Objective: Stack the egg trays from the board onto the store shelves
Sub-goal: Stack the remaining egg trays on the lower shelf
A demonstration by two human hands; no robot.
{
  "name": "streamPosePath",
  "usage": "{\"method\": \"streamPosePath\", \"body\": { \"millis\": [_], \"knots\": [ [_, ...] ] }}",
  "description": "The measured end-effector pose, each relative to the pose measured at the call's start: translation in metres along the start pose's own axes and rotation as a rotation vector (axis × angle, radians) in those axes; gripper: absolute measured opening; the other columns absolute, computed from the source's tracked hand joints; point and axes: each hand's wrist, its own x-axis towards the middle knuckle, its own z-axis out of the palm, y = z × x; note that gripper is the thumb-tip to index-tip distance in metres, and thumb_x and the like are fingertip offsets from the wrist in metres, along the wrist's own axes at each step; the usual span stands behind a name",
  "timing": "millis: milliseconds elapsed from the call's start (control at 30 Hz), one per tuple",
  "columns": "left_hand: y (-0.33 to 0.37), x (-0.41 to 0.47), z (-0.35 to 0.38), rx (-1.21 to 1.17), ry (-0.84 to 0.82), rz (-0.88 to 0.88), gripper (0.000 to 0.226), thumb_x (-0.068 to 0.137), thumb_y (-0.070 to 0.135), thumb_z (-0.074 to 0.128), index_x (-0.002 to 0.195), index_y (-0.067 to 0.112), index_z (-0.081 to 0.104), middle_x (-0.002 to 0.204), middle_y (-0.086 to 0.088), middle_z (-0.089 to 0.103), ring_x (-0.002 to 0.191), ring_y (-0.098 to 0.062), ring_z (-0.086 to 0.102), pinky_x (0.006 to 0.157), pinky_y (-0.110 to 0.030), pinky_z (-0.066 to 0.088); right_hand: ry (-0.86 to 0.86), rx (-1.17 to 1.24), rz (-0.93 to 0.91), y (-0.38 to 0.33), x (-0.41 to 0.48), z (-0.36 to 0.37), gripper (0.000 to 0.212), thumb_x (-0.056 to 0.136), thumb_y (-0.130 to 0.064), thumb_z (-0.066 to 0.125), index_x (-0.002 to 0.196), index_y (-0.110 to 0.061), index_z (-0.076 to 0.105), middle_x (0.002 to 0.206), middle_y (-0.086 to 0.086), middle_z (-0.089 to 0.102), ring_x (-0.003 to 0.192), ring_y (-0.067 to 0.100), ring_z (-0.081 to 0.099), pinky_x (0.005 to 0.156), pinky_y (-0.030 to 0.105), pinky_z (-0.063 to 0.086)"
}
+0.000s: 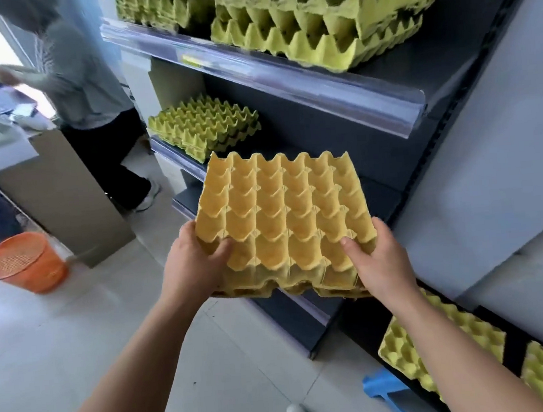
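The dark store shelves (338, 124) carry green tray stacks on the upper level (320, 27) and the middle level (204, 126). A yellow egg tray stack (284, 218) is held in the air in front of the lower shelves. The left hand (193, 265) and right hand (380, 258) each grip a near corner, thumbs on top.

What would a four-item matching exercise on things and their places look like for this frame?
Things:
1 orange basket
2 yellow-orange trays
3 tall green tray pile
4 low green tray pile

Places:
A upper shelf
B gripped by left hand and right hand
C floor
D shelf under the upper one

Pairs: 1-C, 2-B, 3-A, 4-D
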Motion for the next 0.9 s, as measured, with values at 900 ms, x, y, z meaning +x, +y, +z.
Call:
{"method": "streamPosePath", "body": {
  "millis": [900],
  "knots": [
    [-0.075, 0.420, -0.094, -0.095, -0.140, 0.108, 0.067, 0.072, 0.045, 0.078, 0.130, 0.028, 0.049, 0.109, 0.010, 0.060, 0.100, -0.016, 0.060, 0.090, -0.037, 0.051, 0.159, -0.001, 0.056, -0.198, 0.255, 0.273, 0.069, 0.092, -0.048, 0.052, 0.148, -0.018, 0.025, 0.144, 0.008, 0.042, 0.128, 0.028, 0.044, 0.095, 0.037, 0.041]
  ]
}}
